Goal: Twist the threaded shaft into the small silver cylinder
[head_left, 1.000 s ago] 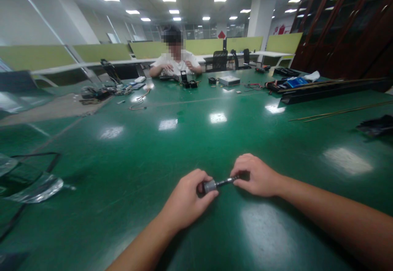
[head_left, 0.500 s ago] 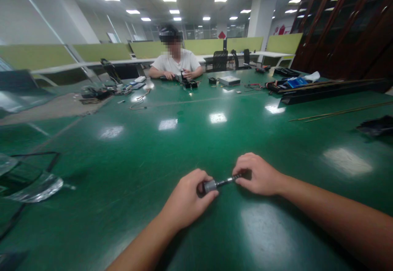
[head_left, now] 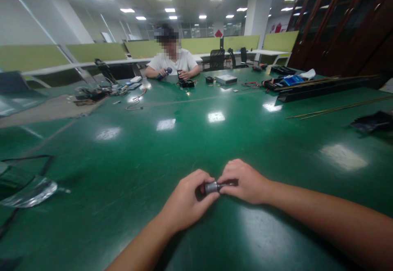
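A small grey metal cylinder with a thin dark shaft [head_left: 212, 187] lies low over the green table [head_left: 196, 140], held between both hands. My left hand [head_left: 187, 199] is curled round the cylinder's left end. My right hand [head_left: 244, 181] is closed over the shaft, its fingers nearly touching the left hand's. Only a short piece of the cylinder shows between the two hands.
A crumpled clear plastic bag with a black cord [head_left: 26, 181] lies at the left. Long dark rails [head_left: 325, 89] and thin rods [head_left: 337, 108] lie at the right, with a black item [head_left: 373, 121]. Across the table sits another person [head_left: 172, 60] among small parts and cables.
My right hand has slid left along the shaft, closing the gap to my left hand, so less of the shaft shows. The person across has raised a dark object.
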`<state>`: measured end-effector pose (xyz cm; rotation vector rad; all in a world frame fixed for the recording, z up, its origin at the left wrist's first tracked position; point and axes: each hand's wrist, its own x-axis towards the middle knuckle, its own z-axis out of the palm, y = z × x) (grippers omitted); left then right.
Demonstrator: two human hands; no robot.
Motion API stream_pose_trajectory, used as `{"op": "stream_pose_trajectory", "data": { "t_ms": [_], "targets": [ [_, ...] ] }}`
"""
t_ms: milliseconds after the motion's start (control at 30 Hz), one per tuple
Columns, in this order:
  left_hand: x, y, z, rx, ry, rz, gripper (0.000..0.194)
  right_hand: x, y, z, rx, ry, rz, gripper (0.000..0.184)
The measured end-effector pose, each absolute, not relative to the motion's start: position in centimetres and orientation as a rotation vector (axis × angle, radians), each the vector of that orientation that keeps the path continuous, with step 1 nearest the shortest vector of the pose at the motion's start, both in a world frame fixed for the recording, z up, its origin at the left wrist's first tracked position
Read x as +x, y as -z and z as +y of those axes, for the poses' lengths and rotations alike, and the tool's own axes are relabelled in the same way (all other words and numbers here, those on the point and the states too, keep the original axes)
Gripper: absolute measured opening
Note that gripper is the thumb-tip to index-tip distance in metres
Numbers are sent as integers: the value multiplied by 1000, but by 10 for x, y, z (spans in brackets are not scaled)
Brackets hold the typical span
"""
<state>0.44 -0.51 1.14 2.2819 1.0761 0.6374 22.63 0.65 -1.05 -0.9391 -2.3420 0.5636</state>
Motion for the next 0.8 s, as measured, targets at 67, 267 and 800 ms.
{"op": "stream_pose_trajectory", "data": {
  "t_ms": [67, 267, 800],
  "targets": [
    [5, -13, -5, 2275, -631, 1076, 13, 227, 10, 6, -946, -570, -2329, 13],
    [7, -13, -6, 2251, -613, 1155, 12, 228, 9, 7, -944, -571, -2321, 11],
    [11, -11, -8, 2279, -598, 1212, 12, 231, 8, 6, -869, -577, -2313, 12]
  ]
}}
